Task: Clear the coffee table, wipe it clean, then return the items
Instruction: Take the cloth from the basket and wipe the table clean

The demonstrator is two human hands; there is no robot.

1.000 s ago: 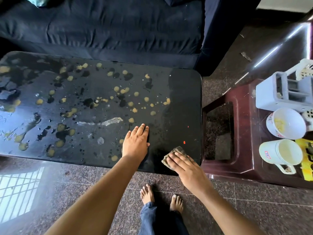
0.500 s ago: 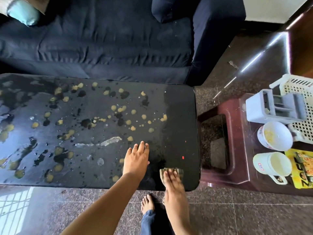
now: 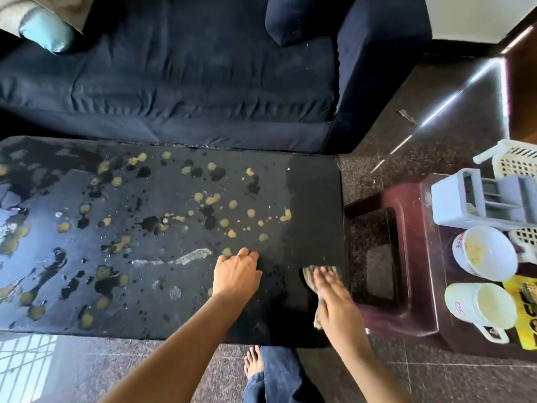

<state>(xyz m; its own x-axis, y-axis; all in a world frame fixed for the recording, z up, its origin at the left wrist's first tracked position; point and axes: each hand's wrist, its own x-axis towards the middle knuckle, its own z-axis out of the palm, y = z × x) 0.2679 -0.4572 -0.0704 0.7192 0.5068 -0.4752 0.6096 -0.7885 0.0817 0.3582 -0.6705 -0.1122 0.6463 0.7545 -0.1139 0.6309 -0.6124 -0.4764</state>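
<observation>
Room: dark speckled stone floor; dark navy fabric sofa across top of frame, w/ teal cushion upper left.
Table: black rectangular coffee table, centre-left of frame, just in front of sofa. Yellowish blobs + dark wet patches over left & middle; right end plain black.
L hand: left hand palm down on tabletop, lower centre; fingers together, fairly straight, gripping nothing.
R hand: right hand lower right of table, motion-blurred; fingers straight, lying flat on rag.
Rag: brownish-grey wiping rag on table's near right corner, under right hand, edge showing past fingertips.
Side: maroon plastic stool, right of table, carries grey plastic caddy, 2 white mugs, white lattice basket.
Bottom centre: bare foot, blue jeans leg.
</observation>
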